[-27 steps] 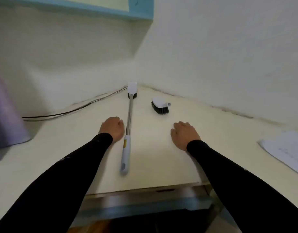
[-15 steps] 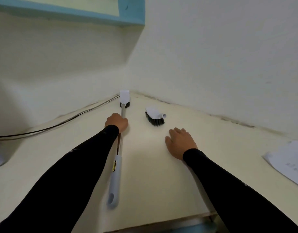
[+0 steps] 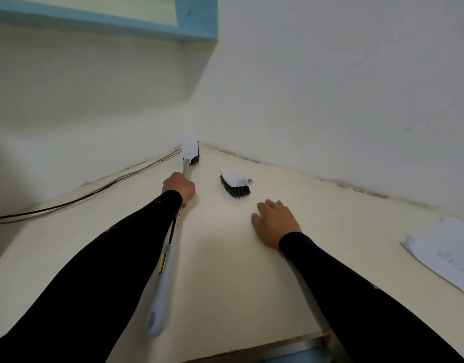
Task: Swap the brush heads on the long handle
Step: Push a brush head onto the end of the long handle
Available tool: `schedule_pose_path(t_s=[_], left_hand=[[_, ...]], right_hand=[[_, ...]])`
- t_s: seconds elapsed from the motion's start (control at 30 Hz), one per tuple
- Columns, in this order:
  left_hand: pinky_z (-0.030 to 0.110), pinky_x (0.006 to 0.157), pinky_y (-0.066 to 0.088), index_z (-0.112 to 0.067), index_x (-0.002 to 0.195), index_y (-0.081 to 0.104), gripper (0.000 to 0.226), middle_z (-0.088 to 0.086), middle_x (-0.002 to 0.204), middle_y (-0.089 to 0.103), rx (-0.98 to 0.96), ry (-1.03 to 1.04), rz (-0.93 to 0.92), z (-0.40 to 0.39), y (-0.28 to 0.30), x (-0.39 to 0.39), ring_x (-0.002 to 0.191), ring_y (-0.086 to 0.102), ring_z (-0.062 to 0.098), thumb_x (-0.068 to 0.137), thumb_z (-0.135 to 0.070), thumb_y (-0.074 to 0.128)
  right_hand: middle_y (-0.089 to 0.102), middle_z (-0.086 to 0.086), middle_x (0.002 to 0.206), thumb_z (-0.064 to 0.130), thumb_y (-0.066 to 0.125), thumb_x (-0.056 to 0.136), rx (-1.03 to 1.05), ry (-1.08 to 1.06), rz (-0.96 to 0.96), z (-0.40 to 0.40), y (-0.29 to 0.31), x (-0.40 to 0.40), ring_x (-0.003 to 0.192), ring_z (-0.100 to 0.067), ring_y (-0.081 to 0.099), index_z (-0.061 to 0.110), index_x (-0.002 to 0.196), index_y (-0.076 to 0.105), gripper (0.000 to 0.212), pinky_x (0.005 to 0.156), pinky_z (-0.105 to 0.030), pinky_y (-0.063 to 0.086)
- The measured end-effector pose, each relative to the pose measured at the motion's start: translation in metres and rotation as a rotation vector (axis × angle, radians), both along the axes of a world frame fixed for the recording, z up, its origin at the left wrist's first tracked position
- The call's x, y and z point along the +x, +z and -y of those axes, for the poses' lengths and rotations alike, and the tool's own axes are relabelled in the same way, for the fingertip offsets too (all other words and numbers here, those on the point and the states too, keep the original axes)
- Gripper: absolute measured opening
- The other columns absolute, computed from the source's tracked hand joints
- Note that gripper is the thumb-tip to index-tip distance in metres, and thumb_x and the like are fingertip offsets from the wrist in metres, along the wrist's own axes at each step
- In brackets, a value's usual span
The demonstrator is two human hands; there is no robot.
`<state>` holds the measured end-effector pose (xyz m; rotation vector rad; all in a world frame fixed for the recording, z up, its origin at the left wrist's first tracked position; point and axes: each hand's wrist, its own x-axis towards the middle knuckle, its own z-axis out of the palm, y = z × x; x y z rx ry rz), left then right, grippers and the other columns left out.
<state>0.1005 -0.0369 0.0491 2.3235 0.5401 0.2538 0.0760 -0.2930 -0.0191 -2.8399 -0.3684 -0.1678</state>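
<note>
The long handle [image 3: 165, 279] lies on the cream table [image 3: 225, 271], its grey grip end toward me and a thin metal shaft running to the far corner. A white brush head with black bristles [image 3: 191, 151] is fixed on its far end. My left hand [image 3: 179, 188] is closed around the shaft a short way below that head. A second, loose brush head [image 3: 235, 182], white with black bristles and a short open socket, lies to the right. My right hand [image 3: 275, 220] rests flat on the table just in front of the loose head, fingers apart, holding nothing.
Two walls meet behind the brush heads. A black cable [image 3: 81, 196] runs along the left wall's foot. White papers [image 3: 445, 252] lie at the right edge. A blue shelf [image 3: 194, 24] hangs overhead. The table's front edge [image 3: 265, 349] is near me.
My left hand slid up the handle from near the grip to just below the attached head and closed on the shaft. My right hand stayed flat on the table. The view moved forward.
</note>
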Motion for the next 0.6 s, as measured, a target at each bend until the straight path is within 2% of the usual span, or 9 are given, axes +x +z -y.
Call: schedule_pose_path(t_s=[0.17,0.3,0.37,0.47,0.6], left_hand=[[0.026,0.04,0.042,-0.006,0.094,0.048,0.013,0.006,0.079,0.052,0.115,-0.043,0.069,-0.007,0.025,-0.016,0.058,0.057,0.024,0.096,-0.019,0.046],[0.025,0.04,0.04,-0.012,0.09,0.046,0.016,0.003,0.074,0.049,0.347,-0.13,0.095,-0.013,0.041,-0.037,0.059,0.056,0.022,0.098,-0.026,0.045],[0.03,0.048,0.037,-0.015,0.09,0.042,0.016,0.002,0.075,0.047,0.473,-0.161,0.101,-0.016,0.045,-0.049,0.06,0.05,0.019,0.099,-0.029,0.042],[0.035,0.055,0.034,-0.016,0.093,0.036,0.015,0.0,0.07,0.044,0.635,-0.221,0.142,-0.02,0.048,-0.066,0.058,0.044,0.017,0.101,-0.029,0.037],[0.034,0.052,0.029,-0.019,0.096,0.033,0.012,-0.002,0.069,0.046,0.797,-0.28,0.229,-0.024,0.044,-0.085,0.054,0.041,0.019,0.101,-0.03,0.034]], right_hand=[[0.06,-0.01,0.124,0.038,0.036,0.107,0.013,-0.013,-0.018,0.004,0.004,-0.013,0.128,-0.037,0.048,0.008,0.119,0.06,0.04,0.107,-0.043,0.037],[0.061,-0.011,0.122,0.038,0.039,0.106,0.039,-0.034,-0.02,0.008,0.008,-0.029,0.125,-0.036,0.05,0.007,0.117,0.06,0.039,0.105,-0.042,0.038],[0.062,-0.012,0.121,0.036,0.041,0.105,0.095,-0.05,-0.023,0.011,0.008,-0.035,0.123,-0.036,0.052,0.006,0.114,0.059,0.036,0.102,-0.04,0.039],[0.061,-0.016,0.137,0.035,0.045,0.106,0.222,-0.091,-0.04,0.015,0.007,-0.044,0.133,-0.036,0.051,0.002,0.131,0.057,0.043,0.106,-0.038,0.039],[0.056,-0.016,0.151,0.038,0.046,0.108,0.39,-0.169,-0.048,0.02,0.009,-0.053,0.139,-0.034,0.05,0.005,0.151,0.047,0.054,0.106,-0.036,0.04]])
